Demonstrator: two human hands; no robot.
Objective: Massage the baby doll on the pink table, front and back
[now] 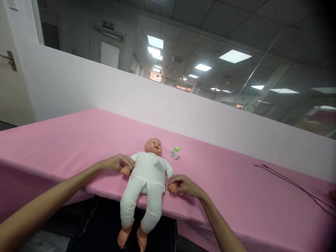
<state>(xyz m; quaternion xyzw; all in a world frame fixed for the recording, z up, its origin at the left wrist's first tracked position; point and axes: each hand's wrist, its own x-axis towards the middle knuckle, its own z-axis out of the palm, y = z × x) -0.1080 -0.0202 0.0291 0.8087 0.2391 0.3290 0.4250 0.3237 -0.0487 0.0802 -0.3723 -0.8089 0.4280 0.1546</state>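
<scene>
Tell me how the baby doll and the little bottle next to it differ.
The baby doll is much larger than the bottle. The doll lies on its back with its legs hanging over the table edge, while the bottle sits wholly on the pink cloth beside the doll's head. The left hand and right hand each have a grip on one of the doll's hands; the bottle is untouched. Both rest on the same table.

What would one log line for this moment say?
left hand: grips doll's hand | right hand: grips doll's other hand | doll: on its back, legs over table edge | bottle: beside head
</scene>
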